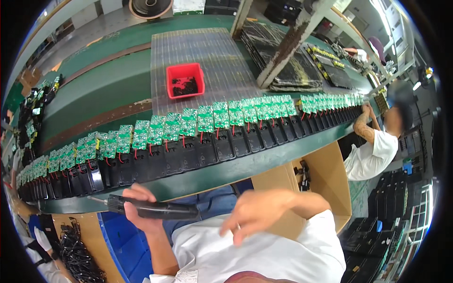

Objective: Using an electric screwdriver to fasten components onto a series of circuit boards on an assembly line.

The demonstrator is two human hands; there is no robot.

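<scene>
My left hand (138, 207) is closed around a black electric screwdriver (163, 210), held almost level at the bench's front edge with its metal bit pointing left. My right hand (257, 212) hovers in front of my white shirt, fingers bent downward and apart, slightly blurred; nothing shows in it. Beyond both hands, a long row of black plastic housings (205, 152) runs along the green bench. Green circuit boards (205, 119) stand out from their far ends, joined to them by short red wires. Neither hand touches the row.
A red bin (185, 81) with small black parts rests on a ribbed mat (212, 52). Dark sheets (288, 61) are stacked behind a metal post (297, 45). Cardboard boxes (325, 184) and a blue crate (125, 245) stand below the bench edge. A co-worker (377, 146) works at the right.
</scene>
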